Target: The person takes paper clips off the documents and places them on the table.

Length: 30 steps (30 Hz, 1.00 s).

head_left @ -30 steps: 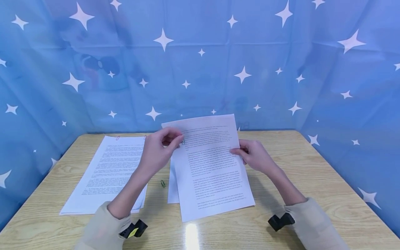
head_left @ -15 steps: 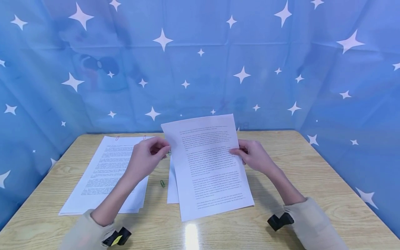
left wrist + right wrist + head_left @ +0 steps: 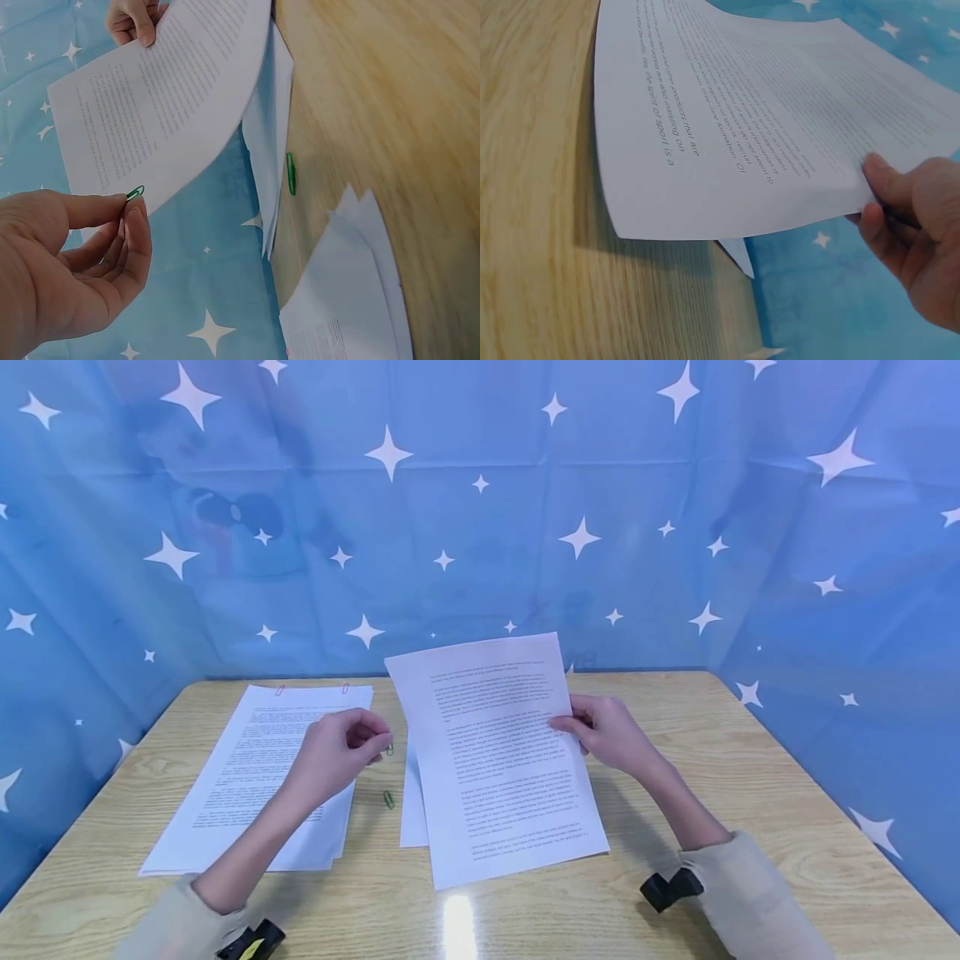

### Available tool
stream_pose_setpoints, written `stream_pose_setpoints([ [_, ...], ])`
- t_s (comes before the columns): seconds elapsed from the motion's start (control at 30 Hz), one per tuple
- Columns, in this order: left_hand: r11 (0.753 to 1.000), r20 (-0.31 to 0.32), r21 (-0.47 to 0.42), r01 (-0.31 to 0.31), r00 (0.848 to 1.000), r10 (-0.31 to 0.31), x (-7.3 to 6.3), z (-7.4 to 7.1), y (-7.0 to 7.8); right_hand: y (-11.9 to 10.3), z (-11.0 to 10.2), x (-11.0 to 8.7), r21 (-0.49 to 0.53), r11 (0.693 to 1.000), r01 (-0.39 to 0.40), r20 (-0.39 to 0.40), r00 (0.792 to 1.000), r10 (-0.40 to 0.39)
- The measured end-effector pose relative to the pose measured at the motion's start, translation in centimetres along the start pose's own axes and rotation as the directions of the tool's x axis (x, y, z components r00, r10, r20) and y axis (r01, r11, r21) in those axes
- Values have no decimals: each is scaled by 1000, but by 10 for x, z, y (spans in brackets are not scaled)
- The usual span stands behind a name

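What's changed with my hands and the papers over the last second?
Your left hand, still pinching a green paper clip, has moved left and lower in the head view, away from the printed sheet. Nothing was let go. Your right hand still grips the sheet; the other green clip and the paper stack lie where they were.

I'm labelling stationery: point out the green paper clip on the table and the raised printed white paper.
Green paper clip [image 3: 292, 174], left wrist view: middle of its length.
Raised printed white paper [image 3: 501, 760], head view: middle of printed face.
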<state>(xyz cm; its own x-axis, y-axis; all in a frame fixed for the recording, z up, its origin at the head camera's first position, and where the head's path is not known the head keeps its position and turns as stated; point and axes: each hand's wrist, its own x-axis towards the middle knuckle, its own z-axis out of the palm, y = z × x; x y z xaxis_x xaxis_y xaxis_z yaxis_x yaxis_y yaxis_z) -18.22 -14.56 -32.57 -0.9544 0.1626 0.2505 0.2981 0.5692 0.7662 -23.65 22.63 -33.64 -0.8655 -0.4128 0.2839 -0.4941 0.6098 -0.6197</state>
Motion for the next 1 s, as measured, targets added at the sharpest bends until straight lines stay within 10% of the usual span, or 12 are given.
stream_pose_setpoints([
  [1.0,986,202,80,150,966,-163,-16,0,-41,0,-3,0,24,999,-24,10,1000,24],
])
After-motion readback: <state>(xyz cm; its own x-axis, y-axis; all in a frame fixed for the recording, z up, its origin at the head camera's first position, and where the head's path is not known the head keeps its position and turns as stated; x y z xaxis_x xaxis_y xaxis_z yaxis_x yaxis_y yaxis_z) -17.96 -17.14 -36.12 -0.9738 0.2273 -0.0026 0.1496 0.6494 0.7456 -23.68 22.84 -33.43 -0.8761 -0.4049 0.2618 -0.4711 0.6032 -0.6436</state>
